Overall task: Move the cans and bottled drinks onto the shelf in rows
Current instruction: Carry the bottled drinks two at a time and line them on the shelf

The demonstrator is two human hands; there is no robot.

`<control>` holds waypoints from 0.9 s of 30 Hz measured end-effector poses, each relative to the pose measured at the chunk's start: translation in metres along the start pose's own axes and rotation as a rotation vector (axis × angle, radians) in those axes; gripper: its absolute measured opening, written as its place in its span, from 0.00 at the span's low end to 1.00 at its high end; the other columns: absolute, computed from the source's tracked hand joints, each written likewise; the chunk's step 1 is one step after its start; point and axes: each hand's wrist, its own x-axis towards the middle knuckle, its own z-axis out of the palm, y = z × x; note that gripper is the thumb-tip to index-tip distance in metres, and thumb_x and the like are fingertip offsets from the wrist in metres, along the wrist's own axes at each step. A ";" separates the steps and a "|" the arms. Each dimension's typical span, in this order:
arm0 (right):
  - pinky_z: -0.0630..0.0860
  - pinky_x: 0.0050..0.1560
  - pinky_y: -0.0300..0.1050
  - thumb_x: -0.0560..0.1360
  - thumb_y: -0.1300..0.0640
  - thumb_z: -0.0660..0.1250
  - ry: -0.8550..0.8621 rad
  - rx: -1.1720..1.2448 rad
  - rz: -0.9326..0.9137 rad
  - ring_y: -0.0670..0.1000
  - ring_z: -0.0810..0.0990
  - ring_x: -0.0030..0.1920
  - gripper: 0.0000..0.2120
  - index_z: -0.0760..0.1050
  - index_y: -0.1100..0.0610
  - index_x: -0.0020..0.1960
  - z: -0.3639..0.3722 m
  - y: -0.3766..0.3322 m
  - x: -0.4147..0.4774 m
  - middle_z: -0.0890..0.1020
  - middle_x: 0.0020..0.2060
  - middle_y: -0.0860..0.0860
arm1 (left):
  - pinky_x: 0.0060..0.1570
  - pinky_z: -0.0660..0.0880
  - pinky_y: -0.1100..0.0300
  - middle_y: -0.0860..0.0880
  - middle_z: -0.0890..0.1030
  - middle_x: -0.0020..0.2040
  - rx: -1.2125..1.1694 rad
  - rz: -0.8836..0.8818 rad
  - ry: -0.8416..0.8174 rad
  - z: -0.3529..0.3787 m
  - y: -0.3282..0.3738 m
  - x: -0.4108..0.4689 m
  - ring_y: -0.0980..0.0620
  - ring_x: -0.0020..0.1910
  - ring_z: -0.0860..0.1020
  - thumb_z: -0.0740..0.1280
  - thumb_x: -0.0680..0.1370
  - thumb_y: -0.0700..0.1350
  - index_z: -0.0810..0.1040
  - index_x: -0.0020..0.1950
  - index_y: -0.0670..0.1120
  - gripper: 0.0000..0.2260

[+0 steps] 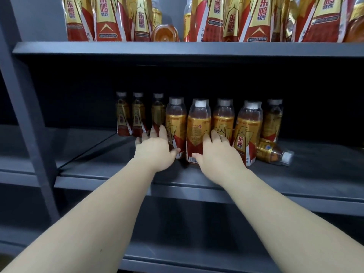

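Left hand [157, 152] and right hand [218, 156], fingers [163, 133] released and straight, press bottles [199, 127] on the shelf [295, 174]; likely slick, tippable, best gripped mid-label.

Rested left hand [155, 151], palm down, just left of the barcode bottle [199, 133], fingers straight, thumb pointing toward it. Rested right hand [219, 154], palm down, just right of it, fingers straight and slightly spread, thumb at its base.
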 end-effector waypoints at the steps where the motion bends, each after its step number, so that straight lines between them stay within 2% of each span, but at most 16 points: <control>1: 0.70 0.69 0.57 0.81 0.39 0.56 0.013 -0.026 -0.004 0.61 0.62 0.74 0.34 0.57 0.61 0.78 0.001 -0.001 0.001 0.60 0.76 0.60 | 0.75 0.55 0.39 0.38 0.54 0.80 0.004 0.009 -0.006 0.001 0.001 0.001 0.34 0.77 0.56 0.58 0.79 0.65 0.44 0.81 0.44 0.41; 5: 0.74 0.65 0.55 0.81 0.39 0.58 0.049 0.028 0.017 0.60 0.68 0.70 0.32 0.60 0.61 0.75 0.005 -0.002 0.004 0.67 0.72 0.59 | 0.75 0.55 0.39 0.38 0.55 0.80 -0.025 0.025 -0.027 0.005 0.003 0.006 0.35 0.77 0.56 0.59 0.79 0.66 0.45 0.81 0.43 0.42; 8: 0.76 0.59 0.52 0.81 0.40 0.59 0.083 0.074 0.062 0.58 0.72 0.65 0.30 0.61 0.60 0.73 0.010 0.000 0.007 0.72 0.65 0.57 | 0.71 0.62 0.41 0.38 0.63 0.75 -0.088 0.035 -0.006 0.009 0.006 0.007 0.36 0.73 0.63 0.61 0.78 0.64 0.48 0.80 0.42 0.40; 13: 0.74 0.59 0.50 0.81 0.38 0.59 0.067 0.154 0.136 0.59 0.72 0.66 0.38 0.52 0.63 0.78 0.018 -0.005 0.015 0.70 0.68 0.59 | 0.65 0.70 0.44 0.39 0.69 0.70 -0.285 -0.011 0.015 0.013 0.011 0.017 0.37 0.68 0.68 0.66 0.78 0.60 0.45 0.80 0.43 0.42; 16: 0.76 0.52 0.49 0.79 0.36 0.60 0.092 0.226 0.159 0.59 0.77 0.60 0.41 0.51 0.63 0.77 0.024 -0.010 0.022 0.73 0.64 0.59 | 0.62 0.74 0.44 0.40 0.71 0.67 -0.447 -0.060 0.005 0.017 0.017 0.027 0.39 0.64 0.73 0.70 0.76 0.55 0.46 0.79 0.46 0.42; 18: 0.77 0.48 0.48 0.78 0.36 0.63 0.091 0.318 0.202 0.59 0.79 0.56 0.43 0.49 0.63 0.77 0.028 -0.013 0.027 0.73 0.63 0.59 | 0.59 0.76 0.44 0.41 0.71 0.66 -0.517 -0.097 0.010 0.018 0.021 0.031 0.40 0.60 0.75 0.71 0.76 0.52 0.48 0.78 0.48 0.40; 21: 0.73 0.43 0.45 0.75 0.35 0.66 0.106 0.377 0.265 0.59 0.80 0.54 0.43 0.53 0.62 0.74 0.033 -0.015 0.033 0.73 0.62 0.59 | 0.57 0.77 0.45 0.41 0.68 0.69 -0.552 -0.135 0.019 0.021 0.022 0.035 0.38 0.61 0.74 0.73 0.75 0.49 0.47 0.77 0.50 0.41; 27: 0.70 0.41 0.45 0.73 0.37 0.71 0.107 0.421 0.363 0.60 0.79 0.54 0.38 0.58 0.60 0.68 0.036 -0.018 0.044 0.72 0.61 0.58 | 0.59 0.76 0.46 0.43 0.67 0.69 -0.643 -0.171 0.023 0.023 0.020 0.042 0.39 0.63 0.73 0.75 0.73 0.47 0.52 0.76 0.51 0.40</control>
